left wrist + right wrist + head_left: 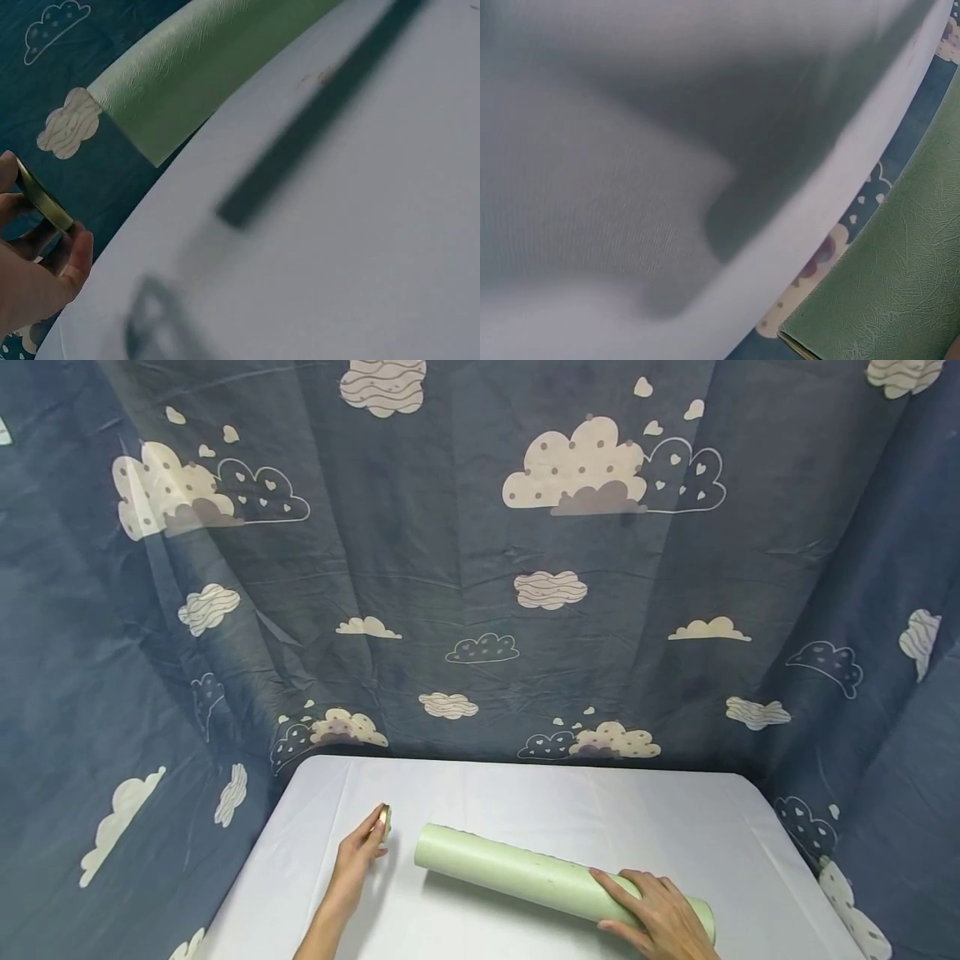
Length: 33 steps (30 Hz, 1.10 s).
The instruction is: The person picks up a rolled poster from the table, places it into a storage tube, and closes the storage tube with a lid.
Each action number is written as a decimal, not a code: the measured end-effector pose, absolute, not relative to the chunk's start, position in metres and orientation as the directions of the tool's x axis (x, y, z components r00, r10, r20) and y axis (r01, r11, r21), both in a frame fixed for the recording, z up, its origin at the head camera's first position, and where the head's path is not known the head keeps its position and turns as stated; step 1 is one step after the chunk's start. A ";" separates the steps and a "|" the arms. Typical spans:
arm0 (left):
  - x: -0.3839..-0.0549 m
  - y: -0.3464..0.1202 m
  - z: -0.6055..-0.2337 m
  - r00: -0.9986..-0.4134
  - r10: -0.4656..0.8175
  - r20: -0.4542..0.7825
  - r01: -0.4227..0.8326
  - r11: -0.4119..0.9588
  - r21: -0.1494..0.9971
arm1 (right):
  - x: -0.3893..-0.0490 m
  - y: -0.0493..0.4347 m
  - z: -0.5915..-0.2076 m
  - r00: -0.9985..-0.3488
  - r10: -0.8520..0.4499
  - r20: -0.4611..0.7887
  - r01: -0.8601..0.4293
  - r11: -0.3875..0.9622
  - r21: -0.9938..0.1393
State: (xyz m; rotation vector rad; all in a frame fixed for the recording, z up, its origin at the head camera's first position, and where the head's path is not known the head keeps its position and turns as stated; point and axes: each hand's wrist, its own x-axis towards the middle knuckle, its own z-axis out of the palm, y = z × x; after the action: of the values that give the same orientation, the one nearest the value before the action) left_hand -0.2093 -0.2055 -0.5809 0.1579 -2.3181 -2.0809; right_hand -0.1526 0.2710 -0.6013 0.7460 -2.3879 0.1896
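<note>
In the head view my left hand [356,858] pinches a small, thin, round gold-coloured disc [386,821] that looks like a jar lid, held on edge between thumb and fingers. The left wrist view shows the shiny rim of this disc [45,199]; its flat face is hidden there. My right hand [658,912] grips a long pale green roll [510,870] near its right end, fingers over the top and thumb on the near side. The roll has a finely creased surface and slants across the table, its left end closer to the left hand. Its shadow falls apart from it.
A white cloth covers the table [465,935], which has rounded far corners. Dark blue fabric [480,543] with a cloud print hangs behind and along both sides, close to the table edges.
</note>
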 end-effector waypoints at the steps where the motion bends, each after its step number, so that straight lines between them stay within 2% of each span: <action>1: -0.207 -0.205 -0.580 -0.995 -0.076 -0.066 -0.071 0.069 0.995 | -0.153 0.270 -0.602 -0.644 -0.467 0.606 -0.558 0.829 0.045; 10: -0.194 -0.199 -0.583 -0.997 0.024 -0.079 -0.081 -0.056 0.995 | -0.153 0.260 -0.601 -0.635 -0.464 0.617 -0.579 0.815 0.018; 21: -0.185 -0.187 -0.584 -1.000 0.008 -0.015 -0.015 -0.008 1.000 | -0.154 0.249 -0.599 -0.624 -0.468 0.626 -0.599 0.801 0.002; 33: -0.182 -0.188 -0.579 -1.000 0.020 -0.013 -0.013 -0.001 1.000 | -0.153 0.248 -0.594 -0.634 -0.462 0.620 -0.581 0.814 0.012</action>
State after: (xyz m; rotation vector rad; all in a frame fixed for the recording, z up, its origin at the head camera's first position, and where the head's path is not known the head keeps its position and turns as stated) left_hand -0.1823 -0.1884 -0.5787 -0.0084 -2.2362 -2.2394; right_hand -0.1531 0.2477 -0.5944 0.7647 -2.3697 0.2495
